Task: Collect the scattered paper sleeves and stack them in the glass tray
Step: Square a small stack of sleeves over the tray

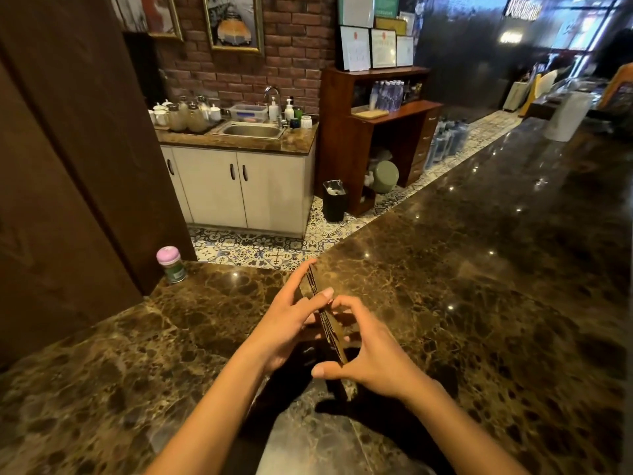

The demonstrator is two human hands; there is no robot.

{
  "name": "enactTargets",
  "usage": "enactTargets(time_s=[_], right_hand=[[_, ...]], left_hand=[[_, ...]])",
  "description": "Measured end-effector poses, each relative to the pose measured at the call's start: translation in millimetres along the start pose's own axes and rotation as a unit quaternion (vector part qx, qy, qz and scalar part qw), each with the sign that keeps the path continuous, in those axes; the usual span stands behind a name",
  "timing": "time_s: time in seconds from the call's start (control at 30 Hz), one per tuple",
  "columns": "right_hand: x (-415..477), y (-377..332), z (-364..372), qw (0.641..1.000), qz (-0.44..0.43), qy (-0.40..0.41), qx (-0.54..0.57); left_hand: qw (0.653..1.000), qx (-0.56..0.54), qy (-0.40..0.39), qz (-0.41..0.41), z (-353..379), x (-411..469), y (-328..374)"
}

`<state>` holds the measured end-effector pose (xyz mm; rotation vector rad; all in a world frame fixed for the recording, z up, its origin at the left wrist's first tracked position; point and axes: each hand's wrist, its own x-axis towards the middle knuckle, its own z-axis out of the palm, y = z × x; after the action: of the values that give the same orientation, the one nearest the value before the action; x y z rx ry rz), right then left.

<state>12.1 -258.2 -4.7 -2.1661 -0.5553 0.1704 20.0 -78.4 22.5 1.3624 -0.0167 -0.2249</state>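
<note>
You won't find any text here that can be read: the framed certificates (375, 48) on the wooden cabinet (376, 97) carry print too small to make out (red seals show, nothing more), and the lit sign (524, 10) top right is blurred.

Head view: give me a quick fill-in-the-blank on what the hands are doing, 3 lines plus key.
1. The stack of paper sleeves is held between ____ hands, the left hand and the right hand.
2. The hands hold the stack above a dark ____ counter.
3. The small jar at the counter's left end has a ____ lid.

Missing words: both; marble; pink
</note>
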Motion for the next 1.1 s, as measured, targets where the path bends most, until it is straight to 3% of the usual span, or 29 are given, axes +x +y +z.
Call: enactTargets(time_s=[0.17,0.27,0.37,0.53,0.73,1.1], right_hand=[[3.7,-3.4,-10.0,0.993,-0.003,-0.003,-0.116],[0.8,-8.7,-8.3,0.997,-0.019,-0.024,-0.066],[-4.1,-16.3,-18.9,0.996,-0.041,-0.072,-0.012],[-9.9,-25.1,-25.7,0.997,-0.074,-0.033,-0.019],[-33.8,-43.2,-27.0,0.990,-0.116,-0.055,-0.056],[-85.0,-68.5,-38.4,0.976,-0.143,-0.125,-0.104]], left_hand=[[0.997,0.046,-0.047,-0.036,6.0,-11.4,-8.8],[0.997,0.037,-0.063,-0.025,11.3,-15.2,-9.5],[0.996,-0.049,-0.057,-0.039,12.7,-20.8,-6.9],[0.975,-0.201,-0.068,-0.058,15.6,-39.6,-15.4],[0.960,-0.267,-0.075,-0.046,23.5,-67.8,-21.9],[0.964,-0.258,-0.039,-0.043,64.7,-129.8,-12.8]])
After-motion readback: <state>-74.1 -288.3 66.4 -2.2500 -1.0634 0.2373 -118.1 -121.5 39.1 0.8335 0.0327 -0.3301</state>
